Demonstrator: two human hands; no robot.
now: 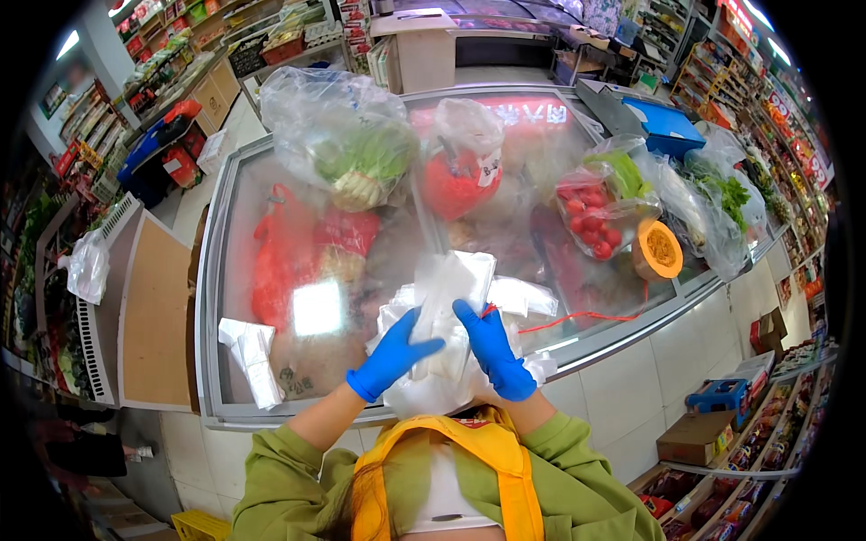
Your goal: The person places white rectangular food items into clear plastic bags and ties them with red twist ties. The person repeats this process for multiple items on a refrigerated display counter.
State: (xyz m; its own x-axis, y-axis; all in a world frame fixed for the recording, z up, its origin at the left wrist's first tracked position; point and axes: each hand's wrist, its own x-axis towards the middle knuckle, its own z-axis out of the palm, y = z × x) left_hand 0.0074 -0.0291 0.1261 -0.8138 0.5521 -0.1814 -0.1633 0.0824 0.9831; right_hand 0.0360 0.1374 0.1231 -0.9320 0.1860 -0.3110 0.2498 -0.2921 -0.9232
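Note:
Before me is a glass-topped chest freezer, with thin white plastic bags (440, 284) stacked near its front edge. My left hand (399, 355), in a blue glove, lies at the left side of the stack, thumb and fingers apart; whether it grips a bag cannot be told. My right hand (492, 348), also gloved in blue, is at the stack's right side, its fingers against the bags; its hold is unclear too. A red string (582, 315) runs from near my right hand toward a cut pumpkin (659, 249). More folded plastic bags (521, 296) lie behind my right hand.
On the freezer stand a bagged leafy vegetable (365, 155), a red bundle in a clear bag (463, 172), bagged radishes (592, 216), and bagged greens (734, 199). A folded white bag bundle (254, 358) lies at the front left. A blue box (663, 125) is at the back right.

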